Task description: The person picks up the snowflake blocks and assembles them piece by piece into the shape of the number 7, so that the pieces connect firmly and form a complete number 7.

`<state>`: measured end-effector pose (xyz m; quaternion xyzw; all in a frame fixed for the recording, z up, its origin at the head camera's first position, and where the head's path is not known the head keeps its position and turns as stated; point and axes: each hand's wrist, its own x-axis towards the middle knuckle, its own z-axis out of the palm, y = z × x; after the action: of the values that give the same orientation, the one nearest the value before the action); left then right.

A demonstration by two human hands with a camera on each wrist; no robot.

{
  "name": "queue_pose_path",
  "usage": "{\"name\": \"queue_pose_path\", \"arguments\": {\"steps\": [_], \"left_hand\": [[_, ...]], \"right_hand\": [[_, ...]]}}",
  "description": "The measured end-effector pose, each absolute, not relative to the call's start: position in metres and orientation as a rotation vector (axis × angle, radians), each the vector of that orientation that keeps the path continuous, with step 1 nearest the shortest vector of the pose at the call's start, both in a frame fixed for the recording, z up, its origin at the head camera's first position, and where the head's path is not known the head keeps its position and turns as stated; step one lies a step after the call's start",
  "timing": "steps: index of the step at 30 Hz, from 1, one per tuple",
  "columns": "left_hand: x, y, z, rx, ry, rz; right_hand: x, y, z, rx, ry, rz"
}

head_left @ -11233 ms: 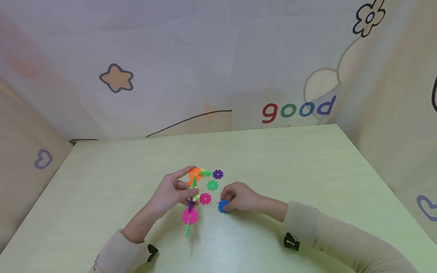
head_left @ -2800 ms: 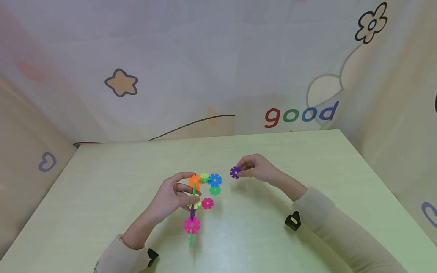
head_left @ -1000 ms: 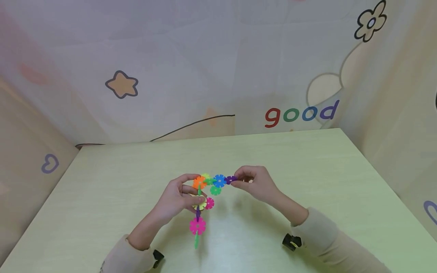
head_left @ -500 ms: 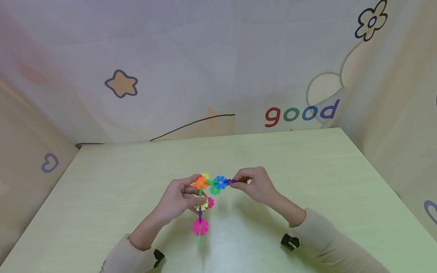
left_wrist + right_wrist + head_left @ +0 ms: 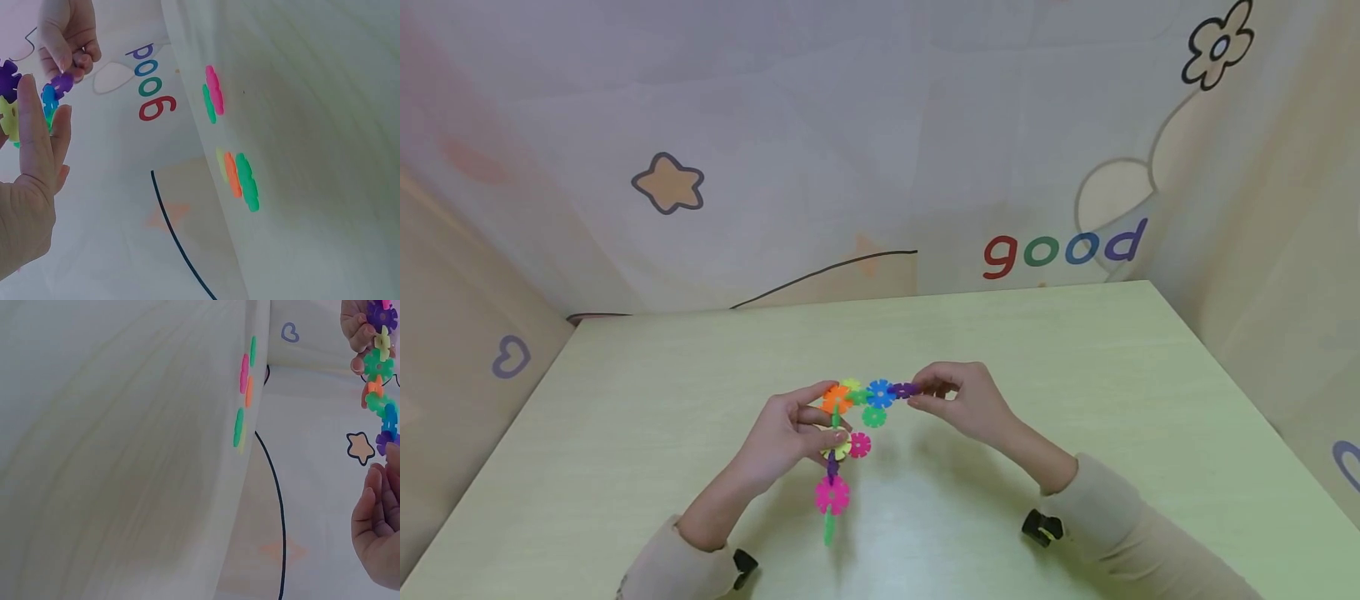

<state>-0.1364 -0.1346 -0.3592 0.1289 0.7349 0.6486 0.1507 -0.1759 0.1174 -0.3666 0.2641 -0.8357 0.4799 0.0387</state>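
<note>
A chain of flower-shaped interlocking plastic discs hangs in the air between the hands. My left hand (image 5: 778,442) pinches it at a yellow disc (image 5: 837,444), a finger reaching up to the orange disc (image 5: 837,400). Below the thumb hang a purple disc, a pink disc (image 5: 832,495) and a green disc (image 5: 829,528). To the right the chain runs through green to a blue disc (image 5: 881,393). My right hand (image 5: 966,404) pinches a purple disc (image 5: 902,390), whose edge meets the blue one. The right wrist view shows this purple disc (image 5: 383,443) below the blue.
Loose discs lie flat on the pale table (image 5: 1037,333) beneath the chain: a pink disc (image 5: 860,445), a green disc (image 5: 874,417) and a yellow disc (image 5: 851,385). The left wrist view adds an orange disc (image 5: 232,174). A printed curtain (image 5: 820,150) stands behind the table.
Earlier the right hand held the blue disc, then the blue sat on the chain and the purple was held apart. Now purple meets blue; lately it has only tilted, and the chain shifted slightly.
</note>
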Motion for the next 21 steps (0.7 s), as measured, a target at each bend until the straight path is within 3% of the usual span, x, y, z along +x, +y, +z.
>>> {"name": "queue_pose_path", "arguments": {"steps": [21], "left_hand": [[-0.145,-0.166,-0.356,0.222,2.249,1.863]], "right_hand": [[-0.184,0.118,-0.369,0.837,-2.681,1.409]]}}
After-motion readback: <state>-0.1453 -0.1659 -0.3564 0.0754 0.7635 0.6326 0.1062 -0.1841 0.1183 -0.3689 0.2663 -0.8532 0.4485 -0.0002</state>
